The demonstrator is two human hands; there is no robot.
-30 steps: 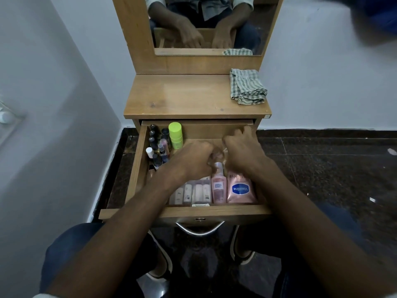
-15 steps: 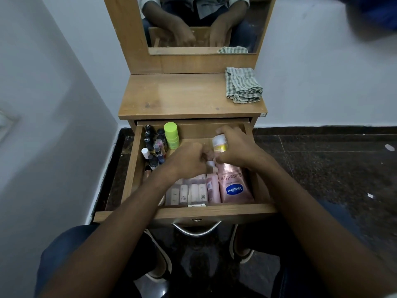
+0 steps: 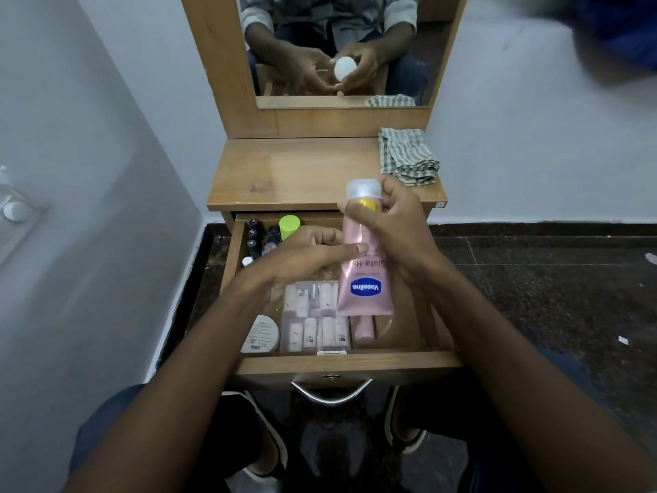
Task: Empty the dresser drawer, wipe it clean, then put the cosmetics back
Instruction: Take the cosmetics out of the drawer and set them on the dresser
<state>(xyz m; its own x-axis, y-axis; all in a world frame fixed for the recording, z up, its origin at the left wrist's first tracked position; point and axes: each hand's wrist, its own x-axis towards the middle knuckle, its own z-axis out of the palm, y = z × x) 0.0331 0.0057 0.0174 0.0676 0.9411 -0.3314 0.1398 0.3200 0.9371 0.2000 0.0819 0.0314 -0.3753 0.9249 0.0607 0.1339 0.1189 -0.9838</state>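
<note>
Right hand (image 3: 394, 225) grips pink tube (image 3: 362, 265) near its cap, fingers curled round it, held above open drawer (image 3: 348, 364). Left hand (image 3: 305, 254) loosely open, thumb touching tube's side.

A mirror (image 3: 337, 48) in a wooden frame is seen beyond the hands. White walls (image 3: 89, 172) are seen to the left and right of them, and a dark speckled floor (image 3: 551, 297) lies below and to their right.
</note>
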